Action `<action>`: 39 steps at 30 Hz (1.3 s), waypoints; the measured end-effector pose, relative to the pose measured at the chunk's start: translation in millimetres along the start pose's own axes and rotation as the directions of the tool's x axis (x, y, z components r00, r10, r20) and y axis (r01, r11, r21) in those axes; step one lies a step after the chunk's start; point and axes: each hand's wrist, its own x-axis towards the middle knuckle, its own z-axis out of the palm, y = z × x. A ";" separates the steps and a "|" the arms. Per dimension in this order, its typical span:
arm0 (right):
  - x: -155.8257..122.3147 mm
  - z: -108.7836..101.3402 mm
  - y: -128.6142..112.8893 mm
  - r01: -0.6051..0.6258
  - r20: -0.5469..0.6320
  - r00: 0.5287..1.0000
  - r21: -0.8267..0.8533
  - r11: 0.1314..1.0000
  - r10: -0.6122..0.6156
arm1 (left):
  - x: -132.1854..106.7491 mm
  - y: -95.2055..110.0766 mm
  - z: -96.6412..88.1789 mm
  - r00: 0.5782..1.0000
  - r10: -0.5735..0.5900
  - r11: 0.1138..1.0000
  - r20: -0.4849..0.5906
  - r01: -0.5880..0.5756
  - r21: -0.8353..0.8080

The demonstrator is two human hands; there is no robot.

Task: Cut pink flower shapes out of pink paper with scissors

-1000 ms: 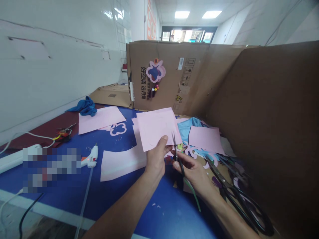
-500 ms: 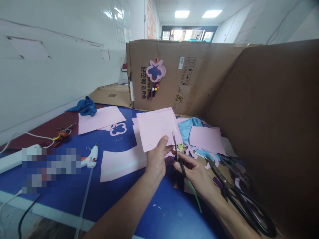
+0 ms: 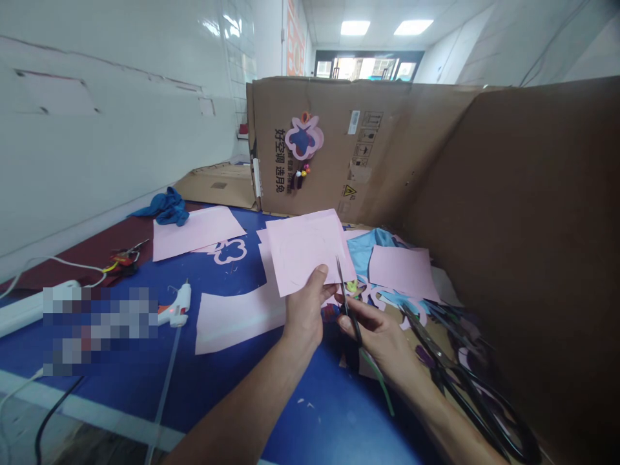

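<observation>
Left hand (image 3: 305,313) pinches a pink sheet (image 3: 305,245) at its lower edge, thumb on top, mid-frame; right hand (image 3: 375,329), just right of it, grips small scissors (image 3: 342,287) by their dark handles, blades pointing up over the sheet's lower right corner. Whether they bite the paper is unclear. Compared with half a second ago, hands, sheet and blades have barely shifted, so cutting seems hardly advanced. Both forearms reach up from the bottom edge, converging. Large scissors (image 3: 440,358) lie lower right; a glue gun (image 3: 181,307) sits left of centre.
</observation>
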 end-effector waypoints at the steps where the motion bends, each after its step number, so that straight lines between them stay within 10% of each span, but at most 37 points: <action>1: 0.1 0.0 0.0 -0.001 -0.002 1.000 -0.001 1.000 0.001 | -0.1 0.1 -0.1 1.000 -0.002 1.000 -0.001 0.002 -0.003; 39: -2.0 1.2 -5.9 0.009 -0.007 1.000 -0.002 1.000 -0.009 | 0.0 1.6 -3.7 0.998 0.009 0.999 0.060 -0.012 0.041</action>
